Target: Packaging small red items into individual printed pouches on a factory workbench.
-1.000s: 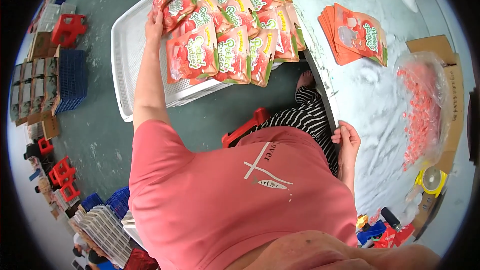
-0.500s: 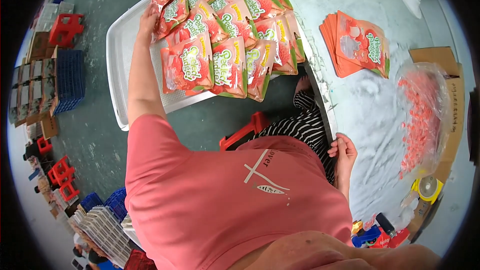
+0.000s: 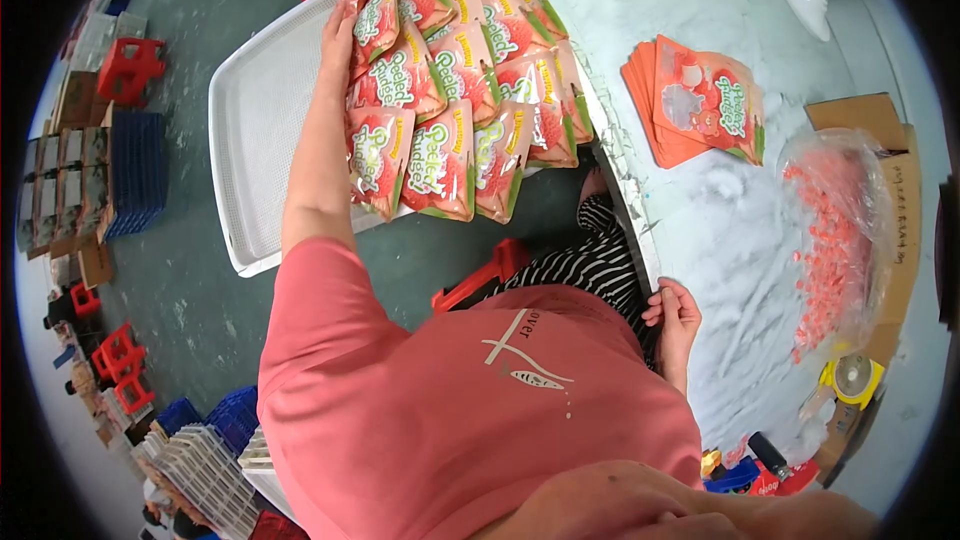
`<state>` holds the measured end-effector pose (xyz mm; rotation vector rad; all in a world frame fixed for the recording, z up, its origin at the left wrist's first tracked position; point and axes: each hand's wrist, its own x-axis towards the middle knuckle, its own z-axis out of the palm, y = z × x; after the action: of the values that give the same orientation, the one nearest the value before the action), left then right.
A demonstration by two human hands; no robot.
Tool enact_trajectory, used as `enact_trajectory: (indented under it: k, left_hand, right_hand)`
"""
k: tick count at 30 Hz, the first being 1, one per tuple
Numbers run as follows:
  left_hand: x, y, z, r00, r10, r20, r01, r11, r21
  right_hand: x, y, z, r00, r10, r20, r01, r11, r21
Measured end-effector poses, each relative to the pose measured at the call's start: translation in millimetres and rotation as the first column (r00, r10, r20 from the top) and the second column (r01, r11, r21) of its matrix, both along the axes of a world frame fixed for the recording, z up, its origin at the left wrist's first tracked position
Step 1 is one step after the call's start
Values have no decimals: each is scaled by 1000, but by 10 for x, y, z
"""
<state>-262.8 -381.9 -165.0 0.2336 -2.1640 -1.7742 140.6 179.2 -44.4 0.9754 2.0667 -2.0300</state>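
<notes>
Left hand further up the overlapping pouches; right hand parked at the tabletop edge.

White tray (image 3: 250, 140), upper left, carries the red-and-green snack pouches (image 3: 450, 90); left hand (image 3: 338, 35) has slid up the rows since a second ago, now at their left edge near frame top, grip flat against a pouch, pinch hard to tell; right hand (image 3: 675, 312), lower centre-right, fingers curled on the rim of the tabletop (image 3: 740, 240), holding nothing, barely moved; loose pouch stack (image 3: 700, 100) and bag of red pieces (image 3: 840, 230) untouched further right; work seems centred on straightening the rows.
</notes>
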Motion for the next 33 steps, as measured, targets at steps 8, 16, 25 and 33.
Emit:
enact_trajectory:
  k: [8, 16, 25, 33]
  left_hand:
    - [32, 45, 118, 988, 37, 147, -26, 997, -72]
    - [-147, 105, 200, 989, 128, 72, -102, 951, -292]
    - [-215, 217, 174, 966, 199, 164, -51, 771, -635]
    - [13, 546, 341, 996, -74, -43, 65, 981, -181]
  right_hand:
    - [43, 46, -8, 996, 57, -68, -60, 997, -41]
    - [74, 94, -130, 994, 38, -102, -43, 998, -53]
    - [93, 203, -112, 988, 30, -150, -51, 990, -133]
    - [138, 244, -131, 991, -39, -130, 8, 974, -227]
